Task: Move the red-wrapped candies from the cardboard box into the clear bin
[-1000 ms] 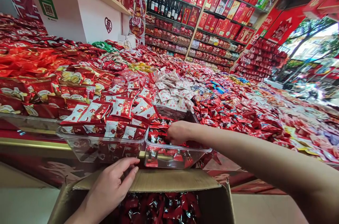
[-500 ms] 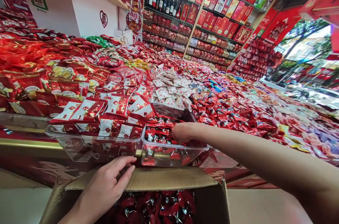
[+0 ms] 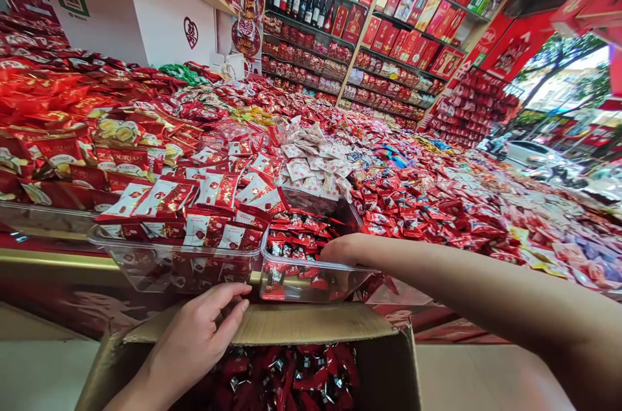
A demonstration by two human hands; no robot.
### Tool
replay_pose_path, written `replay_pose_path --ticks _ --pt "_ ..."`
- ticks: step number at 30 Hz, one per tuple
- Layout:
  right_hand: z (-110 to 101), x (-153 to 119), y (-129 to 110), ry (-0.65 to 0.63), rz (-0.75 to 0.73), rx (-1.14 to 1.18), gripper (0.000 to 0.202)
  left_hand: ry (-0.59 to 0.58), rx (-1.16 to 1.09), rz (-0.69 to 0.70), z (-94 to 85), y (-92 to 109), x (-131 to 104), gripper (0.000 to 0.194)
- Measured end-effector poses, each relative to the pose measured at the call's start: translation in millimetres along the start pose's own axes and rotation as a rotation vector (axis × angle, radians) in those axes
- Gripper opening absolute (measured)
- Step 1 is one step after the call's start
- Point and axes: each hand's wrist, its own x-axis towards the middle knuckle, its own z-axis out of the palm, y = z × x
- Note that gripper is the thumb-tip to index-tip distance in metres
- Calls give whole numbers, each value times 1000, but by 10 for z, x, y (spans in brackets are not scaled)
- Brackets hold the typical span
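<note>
My right hand (image 3: 343, 255) reaches down into the right end of a clear plastic bin (image 3: 296, 265). Small red-and-black wrapped candies (image 3: 291, 239) lie in the bin, mostly on its left side. Through the plastic wall my fingers look blurred, so I cannot tell whether they hold anything. My left hand (image 3: 207, 327) is at the rear flap of an open cardboard box (image 3: 311, 325), thumb and fingers apart, with nothing seen between them. More red wrapped candies (image 3: 291, 375) lie inside that box, below the bin.
Left of the bin stands another clear bin (image 3: 146, 268) full of red-and-white packets (image 3: 208, 194). White packets (image 3: 313, 161) are heaped behind. Piles of wrapped sweets spread across the counter to both sides. Shelves with bottles (image 3: 301, 2) and red boxes line the back wall.
My right hand has gone lower and slightly right in the bin, its fingers now behind the front wall. The left hand has barely moved.
</note>
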Motion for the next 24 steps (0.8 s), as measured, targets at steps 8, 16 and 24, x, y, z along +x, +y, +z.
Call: replay_pose_path --ticks 8,16,24 --pt "2 33 92 -187 -86 160 43 -32 0 -25 -5 14 11 21" --pt "-6 -91 -44 -91 -98 -24 36 -26 -10 -20 -34 68 18 21" --pt "-379 -1156 -47 580 229 77 26 -38 -203 -104 -61 64 -23 19"
